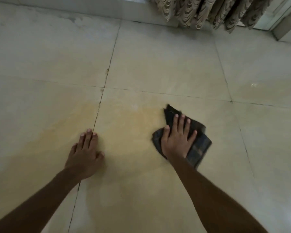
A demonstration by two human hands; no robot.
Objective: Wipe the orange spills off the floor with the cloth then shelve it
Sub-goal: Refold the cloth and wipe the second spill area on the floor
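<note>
Cloth (198,145): dark, folded, flat on tiled floor (158,56), beside orange smear (121,132). Right hand (177,140): fingers straight, pressing cloth. Left hand (85,157): flat on floor, holding nothing. Curtain (208,10): far edge.

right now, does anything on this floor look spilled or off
Yes. A pale orange smear spreads across two floor tiles, around the left hand and up to the dark cloth under the right hand. Small brown specks also mark the grout line farther off.
</note>
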